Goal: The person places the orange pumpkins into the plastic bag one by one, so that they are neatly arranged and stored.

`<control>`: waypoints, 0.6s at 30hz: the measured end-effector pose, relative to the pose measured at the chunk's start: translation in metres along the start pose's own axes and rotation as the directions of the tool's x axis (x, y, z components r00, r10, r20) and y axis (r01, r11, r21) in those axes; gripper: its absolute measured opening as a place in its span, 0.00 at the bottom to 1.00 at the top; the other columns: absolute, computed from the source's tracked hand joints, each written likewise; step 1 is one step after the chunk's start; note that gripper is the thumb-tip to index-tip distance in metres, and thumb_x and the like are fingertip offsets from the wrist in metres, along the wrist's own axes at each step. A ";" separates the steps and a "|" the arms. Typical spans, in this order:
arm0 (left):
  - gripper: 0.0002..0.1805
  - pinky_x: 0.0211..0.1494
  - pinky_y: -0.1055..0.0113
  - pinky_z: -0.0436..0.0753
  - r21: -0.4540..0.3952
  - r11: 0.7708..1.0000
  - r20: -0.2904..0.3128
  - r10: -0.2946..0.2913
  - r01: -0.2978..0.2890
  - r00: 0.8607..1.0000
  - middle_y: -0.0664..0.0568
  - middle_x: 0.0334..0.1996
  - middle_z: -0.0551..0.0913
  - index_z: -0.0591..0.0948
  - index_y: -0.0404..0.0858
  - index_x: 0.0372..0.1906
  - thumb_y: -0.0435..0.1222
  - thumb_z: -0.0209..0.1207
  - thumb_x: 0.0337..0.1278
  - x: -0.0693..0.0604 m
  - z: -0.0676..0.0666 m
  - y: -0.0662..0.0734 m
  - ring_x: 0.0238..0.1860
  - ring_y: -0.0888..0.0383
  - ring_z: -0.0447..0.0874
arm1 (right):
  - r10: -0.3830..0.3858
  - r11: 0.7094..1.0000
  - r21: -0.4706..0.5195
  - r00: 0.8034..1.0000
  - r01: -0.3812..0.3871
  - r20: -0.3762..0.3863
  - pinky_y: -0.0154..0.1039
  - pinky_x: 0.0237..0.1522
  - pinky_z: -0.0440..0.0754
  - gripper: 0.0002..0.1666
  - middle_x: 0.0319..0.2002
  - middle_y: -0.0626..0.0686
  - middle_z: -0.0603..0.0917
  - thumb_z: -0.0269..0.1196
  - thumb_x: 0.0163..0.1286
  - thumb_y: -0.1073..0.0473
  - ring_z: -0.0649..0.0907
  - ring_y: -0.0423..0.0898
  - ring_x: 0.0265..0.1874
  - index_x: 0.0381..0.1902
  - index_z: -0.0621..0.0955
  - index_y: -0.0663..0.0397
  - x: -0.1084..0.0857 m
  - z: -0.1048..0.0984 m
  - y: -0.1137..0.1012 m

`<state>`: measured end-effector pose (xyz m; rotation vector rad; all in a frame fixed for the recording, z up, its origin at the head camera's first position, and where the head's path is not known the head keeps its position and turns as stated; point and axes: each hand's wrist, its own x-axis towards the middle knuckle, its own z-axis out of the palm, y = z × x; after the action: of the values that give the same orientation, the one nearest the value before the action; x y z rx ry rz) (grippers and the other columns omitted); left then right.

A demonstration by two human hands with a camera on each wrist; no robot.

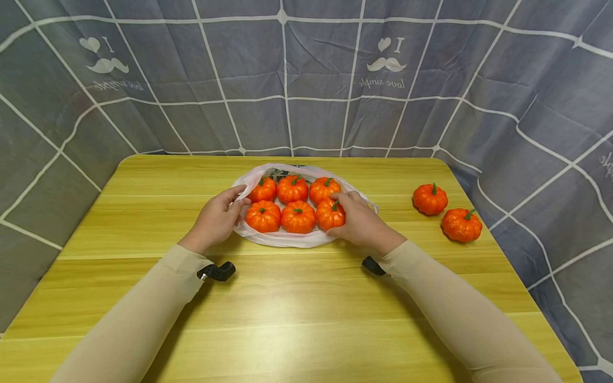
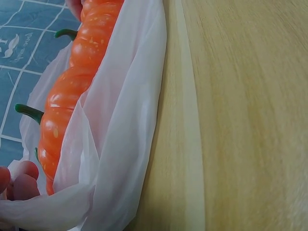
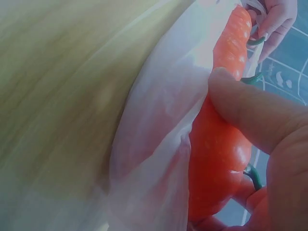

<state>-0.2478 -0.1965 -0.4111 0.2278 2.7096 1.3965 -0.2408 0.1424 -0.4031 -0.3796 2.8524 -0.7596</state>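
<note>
A white plastic bag (image 1: pixel 297 240) lies on the table with several orange pumpkins (image 1: pixel 298 217) in two rows inside its opening. My left hand (image 1: pixel 215 218) pinches the bag's left rim between thumb and fingers; in the left wrist view its fingertips (image 2: pixel 25 185) show at the white bag (image 2: pixel 125 110). My right hand (image 1: pixel 361 221) grips the front right pumpkin (image 1: pixel 329 214) inside the bag. In the right wrist view the thumb (image 3: pixel 240 106) lies on that pumpkin (image 3: pixel 216 159), and the other fingers are partly hidden behind it.
Two more orange pumpkins, one (image 1: pixel 430 199) behind the other (image 1: pixel 462 225), sit at the right side of the wooden table (image 1: pixel 287 308). A grey curtain (image 1: pixel 316 64) with white lines hangs around the table's back and sides.
</note>
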 end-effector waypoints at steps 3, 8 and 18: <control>0.28 0.32 0.72 0.75 0.004 1.000 -0.001 -0.004 0.004 1.000 0.42 0.49 0.85 0.65 0.39 0.81 0.40 0.47 0.84 0.000 0.001 0.000 0.33 0.52 0.77 | 0.007 1.000 -0.012 1.000 -0.007 0.007 0.61 0.74 0.70 0.55 0.70 0.64 0.69 0.80 0.60 0.50 0.72 0.64 0.70 0.79 0.66 0.51 0.000 0.000 0.001; 0.29 0.33 0.71 0.75 0.007 1.000 0.004 -0.019 0.019 1.000 0.44 0.45 0.84 0.65 0.41 0.81 0.41 0.49 0.84 0.000 0.002 -0.001 0.33 0.51 0.77 | 0.000 1.000 -0.028 1.000 0.001 0.025 0.60 0.75 0.69 0.56 0.72 0.65 0.67 0.79 0.61 0.47 0.71 0.64 0.71 0.80 0.64 0.52 0.001 0.002 0.003; 0.29 0.33 0.70 0.75 0.018 1.000 -0.002 -0.013 0.013 1.000 0.44 0.34 0.80 0.66 0.41 0.81 0.43 0.50 0.83 0.001 0.004 -0.002 0.32 0.51 0.76 | -0.042 0.999 -0.020 0.998 0.042 0.037 0.60 0.76 0.68 0.53 0.74 0.65 0.67 0.73 0.66 0.46 0.70 0.63 0.72 0.81 0.61 0.54 0.003 0.006 0.009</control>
<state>-0.2483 -0.1948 -0.4150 0.2102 2.7211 1.3697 -0.2441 0.1463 -0.4128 -0.4529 2.8280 -0.7235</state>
